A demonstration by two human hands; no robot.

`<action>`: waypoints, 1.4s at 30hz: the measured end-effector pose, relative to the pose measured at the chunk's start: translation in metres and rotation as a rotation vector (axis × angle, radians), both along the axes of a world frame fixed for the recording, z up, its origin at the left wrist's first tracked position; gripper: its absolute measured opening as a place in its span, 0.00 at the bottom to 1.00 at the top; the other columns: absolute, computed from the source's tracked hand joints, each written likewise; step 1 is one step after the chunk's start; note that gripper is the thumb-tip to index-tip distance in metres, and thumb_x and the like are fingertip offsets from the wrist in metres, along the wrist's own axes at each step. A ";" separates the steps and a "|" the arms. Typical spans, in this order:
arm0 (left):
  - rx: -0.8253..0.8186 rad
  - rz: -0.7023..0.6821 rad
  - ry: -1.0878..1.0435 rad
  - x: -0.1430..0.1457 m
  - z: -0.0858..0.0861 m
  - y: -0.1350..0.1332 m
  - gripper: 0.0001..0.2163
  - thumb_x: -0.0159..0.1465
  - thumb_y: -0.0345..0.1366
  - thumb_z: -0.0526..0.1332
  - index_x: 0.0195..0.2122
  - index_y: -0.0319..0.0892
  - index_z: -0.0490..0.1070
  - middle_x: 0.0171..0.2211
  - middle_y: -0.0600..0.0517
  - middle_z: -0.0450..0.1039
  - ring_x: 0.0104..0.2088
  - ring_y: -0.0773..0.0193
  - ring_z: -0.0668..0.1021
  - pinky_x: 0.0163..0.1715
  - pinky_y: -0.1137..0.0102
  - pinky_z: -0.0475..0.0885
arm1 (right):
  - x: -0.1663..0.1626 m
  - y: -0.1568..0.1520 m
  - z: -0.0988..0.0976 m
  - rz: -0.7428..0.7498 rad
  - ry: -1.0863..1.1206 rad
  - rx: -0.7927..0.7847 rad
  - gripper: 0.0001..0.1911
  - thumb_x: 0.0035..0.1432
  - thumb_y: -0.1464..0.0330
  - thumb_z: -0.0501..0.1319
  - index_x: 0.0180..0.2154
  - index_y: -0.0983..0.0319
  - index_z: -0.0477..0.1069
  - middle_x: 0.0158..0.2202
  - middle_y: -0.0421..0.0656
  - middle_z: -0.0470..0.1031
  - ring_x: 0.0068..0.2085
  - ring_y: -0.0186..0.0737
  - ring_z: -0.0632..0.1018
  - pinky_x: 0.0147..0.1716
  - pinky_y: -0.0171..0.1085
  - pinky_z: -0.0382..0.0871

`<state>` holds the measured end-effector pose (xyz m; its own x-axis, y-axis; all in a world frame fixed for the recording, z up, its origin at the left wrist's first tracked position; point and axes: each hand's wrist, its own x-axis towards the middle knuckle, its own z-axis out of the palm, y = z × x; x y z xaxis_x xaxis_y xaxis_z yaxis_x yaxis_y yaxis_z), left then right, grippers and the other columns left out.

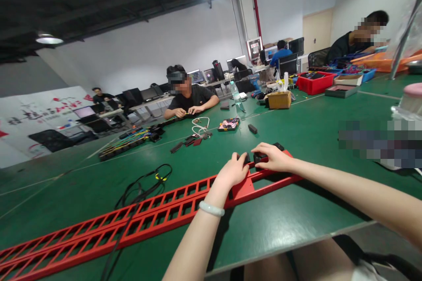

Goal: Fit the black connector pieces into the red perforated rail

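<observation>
A long red lattice rail [154, 213] lies across the green table [296, 215], running from the lower left to its end in front of me. My left hand [234, 171] rests on the rail near that end, fingers curled over a small black part [246, 158]. My right hand [274, 157] lies just to the right, fingers closed over another black part [260, 156] on the rail's end. A further black piece [278, 145] shows behind the right hand. A pale bracelet [211, 209] circles my left wrist.
Black cables [145, 186] cross the rail at left. Ahead lie a small black block [252, 128], dark clips [187, 142], a white cable [200, 126] and a small tray [228, 124]. A person [189, 96] works opposite; a cardboard box [279, 99] and red bin [315, 82] stand farther right.
</observation>
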<state>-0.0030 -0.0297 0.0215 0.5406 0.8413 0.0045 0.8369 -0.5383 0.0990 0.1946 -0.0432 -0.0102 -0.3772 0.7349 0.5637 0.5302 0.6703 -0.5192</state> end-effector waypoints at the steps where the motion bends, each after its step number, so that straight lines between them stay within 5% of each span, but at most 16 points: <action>1: 0.017 -0.005 0.002 0.002 -0.001 -0.002 0.22 0.63 0.42 0.47 0.58 0.45 0.50 0.49 0.44 0.58 0.42 0.56 0.73 0.45 0.64 0.64 | 0.002 -0.001 -0.002 0.006 0.028 0.013 0.24 0.45 0.66 0.63 0.46 0.64 0.66 0.41 0.47 0.68 0.42 0.39 0.71 0.43 0.39 0.66; 8: 0.179 -0.019 -0.010 0.000 -0.008 -0.016 0.23 0.64 0.40 0.45 0.60 0.44 0.45 0.47 0.43 0.58 0.43 0.57 0.71 0.43 0.65 0.65 | 0.003 -0.006 -0.004 0.042 -0.026 -0.017 0.26 0.46 0.66 0.62 0.49 0.64 0.64 0.43 0.48 0.67 0.44 0.39 0.70 0.46 0.40 0.65; 22: 0.299 -0.024 0.133 0.006 -0.014 -0.022 0.17 0.65 0.37 0.44 0.53 0.43 0.57 0.44 0.44 0.62 0.38 0.56 0.70 0.38 0.62 0.67 | -0.001 -0.007 -0.001 0.083 -0.112 -0.010 0.22 0.48 0.65 0.61 0.46 0.64 0.65 0.42 0.48 0.69 0.44 0.40 0.70 0.45 0.41 0.65; 31: 0.258 -0.176 -0.007 -0.003 -0.008 -0.023 0.14 0.65 0.35 0.46 0.49 0.44 0.62 0.45 0.48 0.64 0.41 0.60 0.69 0.45 0.65 0.65 | 0.000 -0.005 -0.004 0.087 -0.154 -0.005 0.23 0.52 0.65 0.58 0.50 0.63 0.62 0.45 0.49 0.67 0.46 0.41 0.70 0.47 0.41 0.65; 42: 0.229 -0.153 -0.105 -0.001 -0.008 -0.028 0.14 0.63 0.34 0.47 0.48 0.44 0.65 0.45 0.48 0.65 0.43 0.61 0.70 0.47 0.65 0.64 | 0.003 -0.009 0.000 0.118 -0.156 -0.038 0.21 0.52 0.66 0.58 0.48 0.63 0.64 0.41 0.48 0.68 0.42 0.40 0.70 0.44 0.40 0.65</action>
<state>-0.0036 -0.0575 0.0138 0.6474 0.7208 0.2476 0.7360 -0.6756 0.0426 0.1973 -0.0521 -0.0103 -0.5424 0.7000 0.4645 0.5251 0.7141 -0.4630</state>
